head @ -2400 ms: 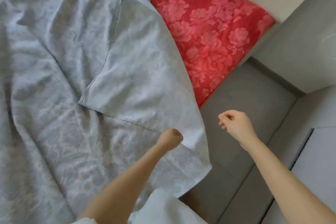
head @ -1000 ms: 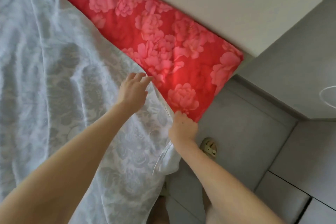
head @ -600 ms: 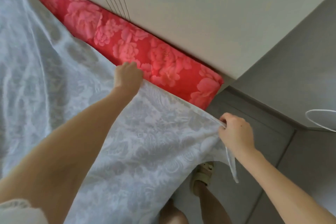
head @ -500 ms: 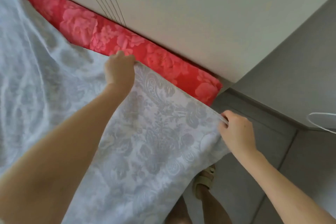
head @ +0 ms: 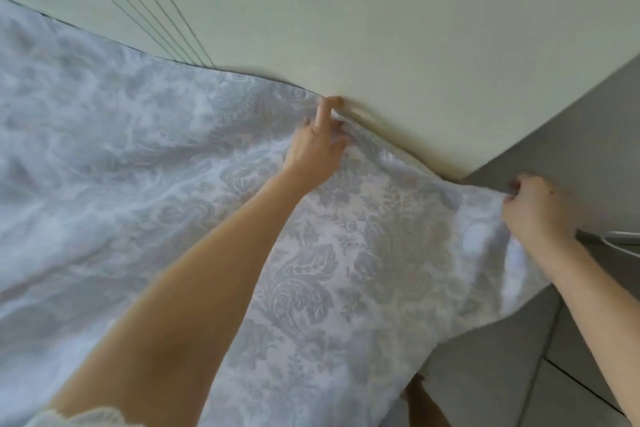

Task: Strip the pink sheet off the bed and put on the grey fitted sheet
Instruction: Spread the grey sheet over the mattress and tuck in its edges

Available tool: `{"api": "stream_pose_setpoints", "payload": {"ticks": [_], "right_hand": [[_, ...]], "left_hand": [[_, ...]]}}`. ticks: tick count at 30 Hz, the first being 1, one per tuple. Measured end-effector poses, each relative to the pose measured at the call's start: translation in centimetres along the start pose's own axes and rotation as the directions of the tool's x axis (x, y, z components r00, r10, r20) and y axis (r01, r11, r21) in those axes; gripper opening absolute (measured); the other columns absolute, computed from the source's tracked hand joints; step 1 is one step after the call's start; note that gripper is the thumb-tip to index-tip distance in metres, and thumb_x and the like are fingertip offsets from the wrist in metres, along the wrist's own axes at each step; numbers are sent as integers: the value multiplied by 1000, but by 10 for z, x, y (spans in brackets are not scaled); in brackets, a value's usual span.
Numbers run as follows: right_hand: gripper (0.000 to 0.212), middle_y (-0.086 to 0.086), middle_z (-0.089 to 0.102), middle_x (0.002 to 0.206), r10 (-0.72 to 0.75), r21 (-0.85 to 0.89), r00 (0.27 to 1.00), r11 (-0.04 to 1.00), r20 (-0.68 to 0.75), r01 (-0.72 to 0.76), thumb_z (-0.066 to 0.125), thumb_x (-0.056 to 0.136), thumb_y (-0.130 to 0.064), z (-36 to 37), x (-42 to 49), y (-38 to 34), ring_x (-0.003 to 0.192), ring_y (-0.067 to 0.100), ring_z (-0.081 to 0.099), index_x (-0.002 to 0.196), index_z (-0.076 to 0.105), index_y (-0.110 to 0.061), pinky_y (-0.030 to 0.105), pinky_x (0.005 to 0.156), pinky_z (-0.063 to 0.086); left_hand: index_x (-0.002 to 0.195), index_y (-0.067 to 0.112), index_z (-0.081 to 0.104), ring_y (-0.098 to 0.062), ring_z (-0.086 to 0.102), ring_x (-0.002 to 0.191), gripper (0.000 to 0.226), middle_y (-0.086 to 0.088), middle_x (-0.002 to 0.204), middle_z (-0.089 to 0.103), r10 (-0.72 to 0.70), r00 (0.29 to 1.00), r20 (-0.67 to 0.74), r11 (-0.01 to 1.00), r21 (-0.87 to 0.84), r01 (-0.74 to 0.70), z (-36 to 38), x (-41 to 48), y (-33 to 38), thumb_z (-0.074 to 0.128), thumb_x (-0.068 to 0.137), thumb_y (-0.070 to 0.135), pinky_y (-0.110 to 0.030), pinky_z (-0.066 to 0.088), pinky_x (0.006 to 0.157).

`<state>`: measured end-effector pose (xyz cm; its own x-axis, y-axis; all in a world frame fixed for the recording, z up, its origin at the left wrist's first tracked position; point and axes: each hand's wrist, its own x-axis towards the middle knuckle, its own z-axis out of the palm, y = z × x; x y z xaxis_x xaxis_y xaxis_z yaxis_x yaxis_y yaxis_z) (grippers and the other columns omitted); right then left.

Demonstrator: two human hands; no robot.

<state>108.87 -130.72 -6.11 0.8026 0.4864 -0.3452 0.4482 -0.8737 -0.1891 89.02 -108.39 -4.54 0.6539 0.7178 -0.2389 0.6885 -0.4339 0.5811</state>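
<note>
Sheet (head: 346, 253) in grey damask pattern is lying spread over the whole visible top of the bed, its far edge running along the foot of the pale panel (head: 346, 28) behind the bed. No pink is showing anywhere. Left hand (head: 317, 146) is reaching to the far edge of the sheet; index finger is pointing up against the panel, and the other fingers are curling into a raised fold of the cloth there, pinching it. Fold is standing slightly up off the bed beside the panel. Right hand (head: 533, 210) is sitting at the far right corner of the bed, its grip closed tight on the sheet's corner, knuckles facing the camera; cloth is pulling taut from that fist back toward the left hand. Below the fist, a loose flap of sheet is hanging down over the right side of the bed. Grey tiled floor (head: 502, 374) is showing to the right and near. Grooved lines are crossing the panel at upper left. Lace-edged white sleeve (head: 79, 418) is showing at the near left edge.
</note>
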Motion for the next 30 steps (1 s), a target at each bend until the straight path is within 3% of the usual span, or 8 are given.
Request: {"api": "stream_pose_setpoints", "payload": {"ticks": [2, 4, 6, 9, 11, 16, 23, 30], "right_hand": [[23, 29, 65, 94, -36, -38, 999, 999, 23, 37, 54, 82, 1, 11, -4, -6, 90, 46, 61, 101, 67, -1, 43, 77, 50], [16, 27, 66, 89, -71, -91, 997, 993, 28, 74, 53, 87, -6, 22, -13, -9, 84, 43, 61, 94, 66, -3, 37, 67, 45], [21, 25, 65, 82, -82, -113, 997, 990, -1, 81, 51, 92, -17, 29, -19, -12, 78, 40, 60, 84, 64, -2, 32, 60, 36], [27, 24, 63, 80, -84, -96, 989, 993, -118, 72, 56, 93, -22, 29, -23, -13, 76, 40, 59, 81, 67, -1, 30, 59, 30], [20, 24, 61, 84, -71, -75, 982, 995, -174, 59, 59, 90, -18, 27, -25, -15, 79, 41, 57, 88, 69, -1, 32, 60, 31], [14, 17, 66, 84, -207, -5, 953, 977, -220, 211, 58, 87, -9, 18, -50, -54, 76, 37, 59, 97, 68, -4, 33, 57, 40], [17, 9, 62, 70, -576, 57, 807, 808, -127, 586, 54, 90, -9, 6, -63, -183, 59, 28, 55, 78, 65, -3, 29, 49, 37], [19, 5, 55, 89, -768, -105, 637, 629, 73, 770, 42, 99, -15, 22, -53, -332, 75, 25, 49, 91, 57, -6, 30, 60, 31]], "left_hand": [[145, 29, 19, -27, 55, 117, 65, 0, 137, 52, -75, 968, 239, 996, 64, 61, 0, -6, -18, 51, 91, 15, -48, 33, 106], [148, 41, 14, -22, 44, 130, 70, 4, 143, 46, -119, 937, 327, 990, 109, 87, -1, -10, -26, 49, 92, 17, -42, 29, 110], [142, 41, 35, -18, 51, 121, 60, 7, 135, 53, -127, 978, 164, 989, -57, 138, -6, -9, -24, 49, 91, 13, -29, 48, 91], [105, 28, 66, -8, 59, 80, 34, 10, 110, 65, -252, 931, -265, 953, -235, 191, -20, 1, -18, 48, 86, 7, -17, 43, 61], [92, 23, 64, -14, 57, 70, 25, 11, 98, 65, -298, 916, -269, 951, -165, 261, -29, 10, -25, 47, 84, 8, -24, 43, 62], [110, 17, 64, -23, 59, 88, 35, -1, 113, 64, -361, 896, -258, 913, 96, 396, -48, 4, -61, 45, 83, 5, -28, 40, 63], [126, 8, 52, -28, 53, 110, 35, -14, 130, 52, -627, 703, -336, 760, -61, 648, -87, -58, -130, 46, 92, 10, -31, 37, 72], [136, 4, 39, -41, 40, 122, 48, -24, 134, 42, -881, 354, -313, 427, -210, 879, -114, -135, -212, 49, 91, 16, -47, 38, 94]]}}
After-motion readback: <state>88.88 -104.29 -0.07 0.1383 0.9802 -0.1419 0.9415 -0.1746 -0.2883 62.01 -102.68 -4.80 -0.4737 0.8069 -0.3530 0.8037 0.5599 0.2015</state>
